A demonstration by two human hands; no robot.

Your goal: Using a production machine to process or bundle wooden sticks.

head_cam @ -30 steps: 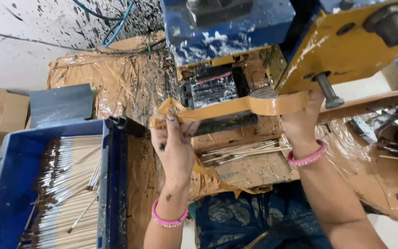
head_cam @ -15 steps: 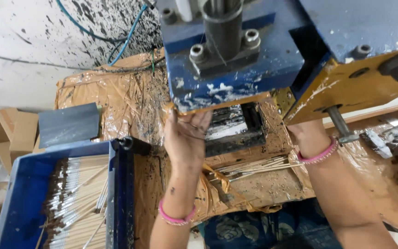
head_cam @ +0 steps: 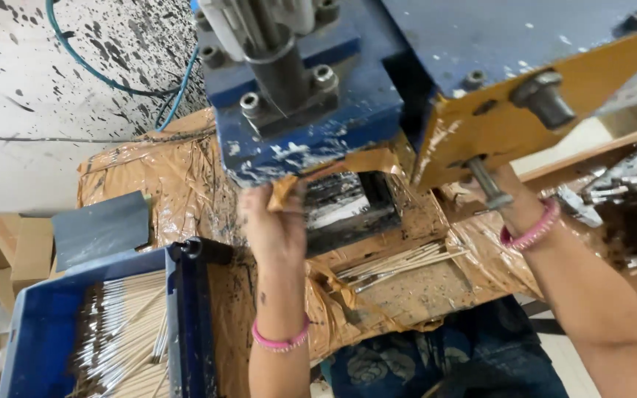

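Observation:
My left hand (head_cam: 273,225) reaches up under the blue machine block (head_cam: 311,125), and its fingers pinch the end of a brown tape-wrapped bar (head_cam: 348,163) at the block's lower edge. Below the bar is a dark square opening (head_cam: 352,210) in the press bed. My right hand is hidden behind a yellow-brown metal plate (head_cam: 554,110); only its wrist (head_cam: 528,228) with a pink bracelet shows. A small bundle of thin pale sticks (head_cam: 399,264) lies on the brown-wrapped table between my arms.
A blue tray (head_cam: 46,324) with several dark-tipped sticks stands at the lower left. Beside it are a grey sheet (head_cam: 101,230) and a cardboard box (head_cam: 9,250). A rack of coated sticks (head_cam: 632,214) is at the right. Blue hoses (head_cam: 112,81) run over the spattered floor.
Both hands have carried the brown bar away from me and up under the blue block. The right hand has gone behind the yellow-brown plate. The view has tilted upward.

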